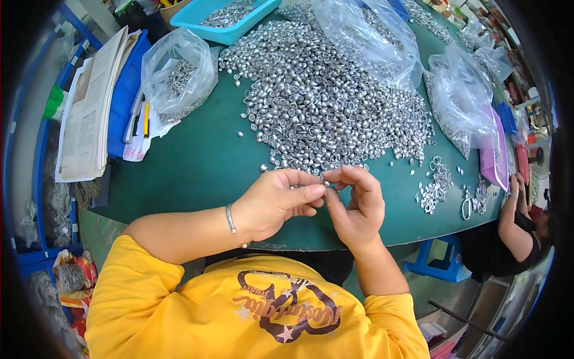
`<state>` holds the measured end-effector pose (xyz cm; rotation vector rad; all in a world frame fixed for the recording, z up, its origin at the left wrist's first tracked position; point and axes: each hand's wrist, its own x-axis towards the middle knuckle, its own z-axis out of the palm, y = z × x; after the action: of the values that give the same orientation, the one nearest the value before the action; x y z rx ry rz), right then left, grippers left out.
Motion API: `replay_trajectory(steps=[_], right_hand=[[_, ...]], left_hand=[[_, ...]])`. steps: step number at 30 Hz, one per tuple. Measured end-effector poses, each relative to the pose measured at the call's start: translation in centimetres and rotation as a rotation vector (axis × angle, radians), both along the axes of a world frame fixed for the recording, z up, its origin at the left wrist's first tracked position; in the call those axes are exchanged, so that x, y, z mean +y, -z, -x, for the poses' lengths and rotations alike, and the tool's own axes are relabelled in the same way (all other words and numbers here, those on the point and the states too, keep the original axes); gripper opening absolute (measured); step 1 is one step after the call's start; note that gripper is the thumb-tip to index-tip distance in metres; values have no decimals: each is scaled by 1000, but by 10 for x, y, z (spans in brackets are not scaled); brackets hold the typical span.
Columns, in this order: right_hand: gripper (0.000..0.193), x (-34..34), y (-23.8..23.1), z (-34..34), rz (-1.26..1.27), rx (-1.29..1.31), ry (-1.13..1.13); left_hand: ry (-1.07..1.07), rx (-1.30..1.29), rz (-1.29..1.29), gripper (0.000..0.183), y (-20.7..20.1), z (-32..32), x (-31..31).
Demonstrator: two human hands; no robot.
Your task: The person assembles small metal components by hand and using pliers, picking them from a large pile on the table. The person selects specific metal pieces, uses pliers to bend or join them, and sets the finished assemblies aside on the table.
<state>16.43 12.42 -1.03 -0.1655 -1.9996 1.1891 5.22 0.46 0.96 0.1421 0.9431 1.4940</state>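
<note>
My left hand (pixel 276 198), with a silver bangle (pixel 230 219) at its wrist, is closed, thumb and forefinger pinched together. Fingertip to fingertip with it, my right hand (pixel 360 204) is closed too. Between them shows a small silver metal piece (pixel 326 183), mostly hidden by the fingers. Just beyond both hands spreads a large pile of small silver metal pieces (pixel 323 102), some domed and some ring-like. A few loose ones lie at the pile's near edge, close to my left hand.
Plastic bags (pixel 179 75) of metal parts and a turquoise basket (pixel 224 30) stand on the green table (pixel 179 173). Newspapers (pixel 92 113) lean at the left. Small parts (pixel 436 186) lie at right. Beyond are a blue stool (pixel 439 260) and another person (pixel 511 239).
</note>
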Motion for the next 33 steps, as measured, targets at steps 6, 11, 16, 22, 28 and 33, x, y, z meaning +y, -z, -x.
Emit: replay_trajectory(steps=[6, 11, 16, 22, 28, 33], right_hand=[[41, -1, -11, 1, -135, -77, 41], [16, 24, -17, -4, -273, -220, 160], [14, 15, -9, 8, -440, -367, -24], [12, 13, 0, 9, -516, -429, -30], [13, 11, -1, 12, -513, -414, -16], [13, 13, 2, 11, -478, -357, 0]], left_hand=[[-34, 14, -43, 16, 6, 8, 0], [-223, -21, -112, 14, 0, 46, -8], [-47, 628, 27, 10, -3, 52, -13], [75, 1699, -131, 14, 11, 29, -9], [96, 1826, -96, 10, 22, 20, -9], [26, 1708, -171, 9, 24, 22, -5]])
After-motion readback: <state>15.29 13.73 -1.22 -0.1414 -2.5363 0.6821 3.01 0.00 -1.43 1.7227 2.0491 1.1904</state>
